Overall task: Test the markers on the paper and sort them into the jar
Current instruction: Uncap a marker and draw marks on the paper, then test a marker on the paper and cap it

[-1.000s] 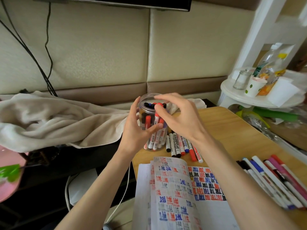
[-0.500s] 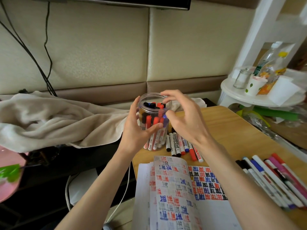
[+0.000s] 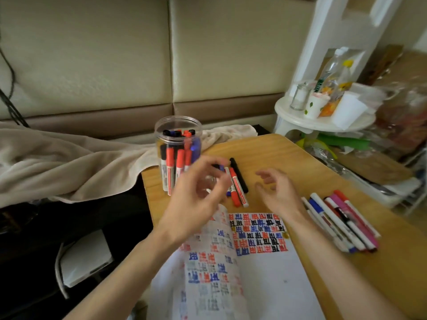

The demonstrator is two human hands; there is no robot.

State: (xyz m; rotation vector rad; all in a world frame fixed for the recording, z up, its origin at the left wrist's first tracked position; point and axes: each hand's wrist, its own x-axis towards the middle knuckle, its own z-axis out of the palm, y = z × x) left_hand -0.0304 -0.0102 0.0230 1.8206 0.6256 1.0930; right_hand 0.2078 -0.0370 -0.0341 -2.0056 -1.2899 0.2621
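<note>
Hovering above worktop: left hand blurred, grip loose, empty; right hand grip loose, empty. Jar upright at worktop corner. Loose markers lie between hands, behind paper.

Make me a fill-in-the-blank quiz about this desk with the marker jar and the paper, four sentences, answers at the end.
1. The jar has no ___ on.
2. The left hand and right hand both hold ___.
3. The paper bears red, blue and ___ marks.
4. The pink marker lies to the paper's ___.

Missing words: lid; nothing; black; right.
</note>
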